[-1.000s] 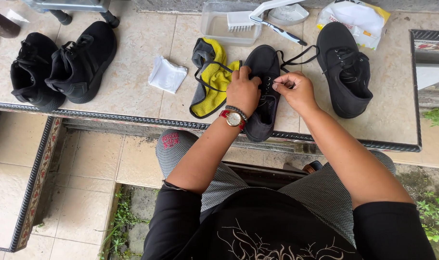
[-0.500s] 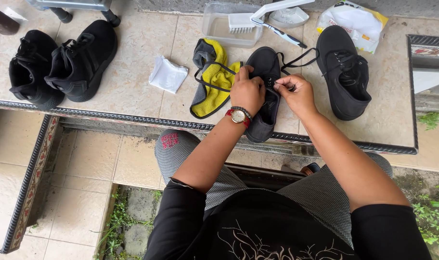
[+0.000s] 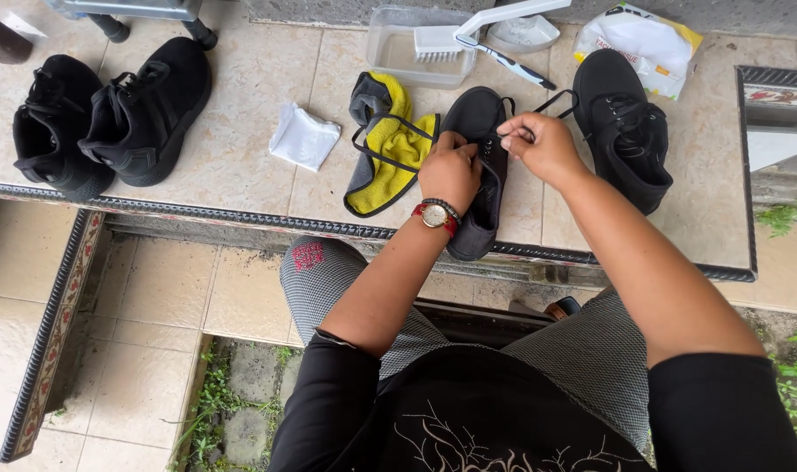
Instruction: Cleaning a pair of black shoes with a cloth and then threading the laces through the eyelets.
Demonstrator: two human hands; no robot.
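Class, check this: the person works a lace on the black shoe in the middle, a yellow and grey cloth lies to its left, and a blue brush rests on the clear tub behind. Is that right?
Not quite: the head view shows the brush on the clear tub is white, not blue. The rest holds: the left hand and right hand work a lace on the middle black shoe, with the yellow and grey cloth to its left.

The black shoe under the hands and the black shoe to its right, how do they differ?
The black shoe under the hands lies partly over the ledge edge, its lace being pulled by the left hand and right hand; the shoe to its right rests wholly on the tiles, untouched. Both are black lace-up sneakers.
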